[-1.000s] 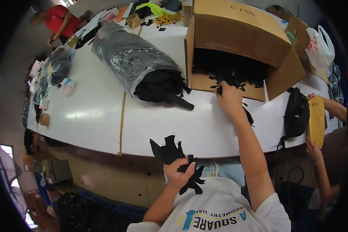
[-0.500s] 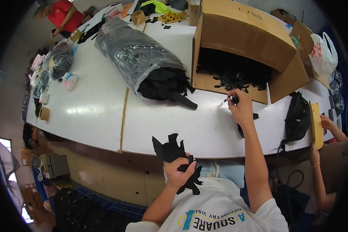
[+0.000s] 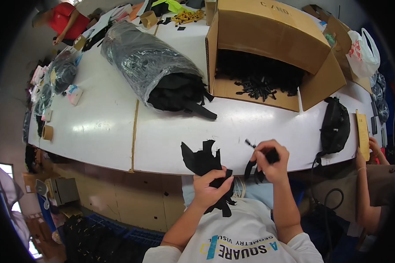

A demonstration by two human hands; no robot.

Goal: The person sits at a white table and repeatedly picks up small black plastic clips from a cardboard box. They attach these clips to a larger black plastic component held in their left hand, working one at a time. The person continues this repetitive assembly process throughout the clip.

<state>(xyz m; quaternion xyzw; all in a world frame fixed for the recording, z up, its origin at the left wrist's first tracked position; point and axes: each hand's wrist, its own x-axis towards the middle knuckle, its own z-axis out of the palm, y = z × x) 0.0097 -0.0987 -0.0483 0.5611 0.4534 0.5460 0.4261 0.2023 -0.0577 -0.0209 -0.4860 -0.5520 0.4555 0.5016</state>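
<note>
My left hand (image 3: 210,189) is closed round a bunch of black fabric strips (image 3: 200,158), whose cut ends stick out above and below the fist. To its right, above the table's front edge, my right hand (image 3: 273,163) is closed on a black strap (image 3: 260,176) that loops below the fingers. A small slim black piece (image 3: 250,143) points out at the fingertips; its exact kind is too small to tell. Beyond the hands, an open cardboard box (image 3: 272,39) lies on its side, with many small black pieces (image 3: 259,87) spilling toward its opening.
A clear plastic bag of black fabric strips (image 3: 156,65) lies left of the box on the white table (image 3: 87,127). At the right are a black waist bag (image 3: 335,125) and a co-worker's hands holding a yellow board (image 3: 362,135). Another person in red (image 3: 66,22) stands far left.
My right hand has drawn back from the front of the box toward me, with the black strap and small piece in it. My left hand has shifted slightly right, still gripping its strips.
</note>
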